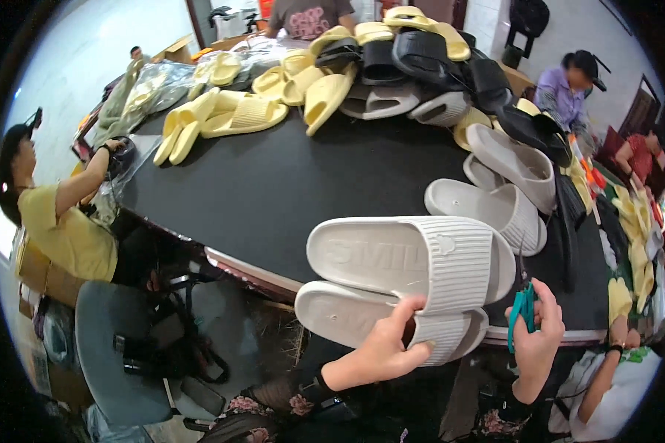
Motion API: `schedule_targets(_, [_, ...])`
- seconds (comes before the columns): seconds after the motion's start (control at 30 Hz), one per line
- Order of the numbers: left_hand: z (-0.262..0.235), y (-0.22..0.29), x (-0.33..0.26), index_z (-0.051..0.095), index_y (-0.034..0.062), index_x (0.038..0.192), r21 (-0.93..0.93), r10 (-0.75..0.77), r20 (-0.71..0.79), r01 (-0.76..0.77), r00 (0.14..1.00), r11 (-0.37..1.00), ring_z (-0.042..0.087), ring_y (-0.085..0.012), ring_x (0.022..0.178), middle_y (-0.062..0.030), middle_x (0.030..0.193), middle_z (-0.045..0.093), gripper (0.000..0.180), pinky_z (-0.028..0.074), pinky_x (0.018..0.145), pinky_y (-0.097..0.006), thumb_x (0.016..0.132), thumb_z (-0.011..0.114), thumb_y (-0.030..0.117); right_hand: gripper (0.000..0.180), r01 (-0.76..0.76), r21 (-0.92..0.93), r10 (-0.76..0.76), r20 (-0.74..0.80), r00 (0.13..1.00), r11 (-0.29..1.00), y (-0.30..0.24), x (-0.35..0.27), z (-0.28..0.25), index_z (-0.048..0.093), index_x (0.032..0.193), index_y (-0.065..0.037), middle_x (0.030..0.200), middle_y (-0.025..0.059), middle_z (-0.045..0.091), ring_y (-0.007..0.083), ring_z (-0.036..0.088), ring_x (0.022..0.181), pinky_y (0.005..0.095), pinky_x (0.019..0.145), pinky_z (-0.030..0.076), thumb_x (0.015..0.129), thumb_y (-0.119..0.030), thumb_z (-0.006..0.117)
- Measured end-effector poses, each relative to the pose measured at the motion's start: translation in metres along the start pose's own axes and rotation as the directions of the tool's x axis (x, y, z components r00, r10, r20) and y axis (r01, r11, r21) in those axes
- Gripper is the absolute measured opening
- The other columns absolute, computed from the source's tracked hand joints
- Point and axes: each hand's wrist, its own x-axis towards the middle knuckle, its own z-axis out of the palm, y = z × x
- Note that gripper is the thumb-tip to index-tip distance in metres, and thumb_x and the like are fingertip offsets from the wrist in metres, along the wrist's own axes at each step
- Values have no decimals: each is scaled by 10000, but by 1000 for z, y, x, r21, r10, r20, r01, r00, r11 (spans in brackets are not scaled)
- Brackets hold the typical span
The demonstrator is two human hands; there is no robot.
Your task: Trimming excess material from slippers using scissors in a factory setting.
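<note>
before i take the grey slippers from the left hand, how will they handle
The grey slippers are probably light, since the left hand alone apparently supports both. They look fairly stiff: their soles extend past it without sagging. The ribbed straps should give decent grip.

Pale walls (129,40), grey chair (107,343)

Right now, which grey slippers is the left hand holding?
The nearest pair, at the front of the table: the left hand grips it. The other grey slippers lie farther back, untouched.
</note>
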Motion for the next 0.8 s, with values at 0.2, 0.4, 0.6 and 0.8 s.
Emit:
schedule_targets(0.2, [3, -2, -1, 363, 15, 1238, -1, -24, -5, 24, 1000, 1000, 467, -151, 590, -75, 659, 484, 557, 389, 563, -291, 743, 598, 112, 442, 18, 218, -17, -7, 1000, 976, 31, 12, 28, 554, 1142, 5, 640, 1, 435, 76, 404, 589, 227, 546, 342, 713, 46, 655])
schedule_targets(0.4, [10, -6, 3, 357, 6, 1223, 42, 59, -78, -56, 995, 998, 491, -224, 576, -134, 649, 486, 579, 412, 563, -345, 704, 576, 140, 389, -7, 419, -35, 91, 995, 908, 69, 20, 56, 485, 1209, 46, 701, -19, 479, 39, 466, 633, 170, 605, 405, 824, 72, 528])
schedule_targets(0.6, [3, 2, -1, 358, 8, 1213, 19, 5, -49, -4, 999, 1000, 512, -183, 653, -115, 716, 517, 551, 429, 617, -322, 705, 537, 123, 363, 91, 431, -119, 40, 992, 898, 73, 17, 67, 457, 1243, 58, 701, -41, 387, 23, 391, 612, 165, 647, 422, 882, 36, 497])
schedule_targets(0.8, [6, -3, -7, 355, 6, 1209, 13, 64, -89, -63, 994, 998, 513, -194, 661, -117, 727, 520, 557, 431, 626, -326, 703, 548, 137, 365, 111, 491, -143, 29, 989, 864, 77, 18, 64, 462, 1239, 47, 708, -29, 449, 32, 438, 636, 171, 649, 413, 881, 8, 522])
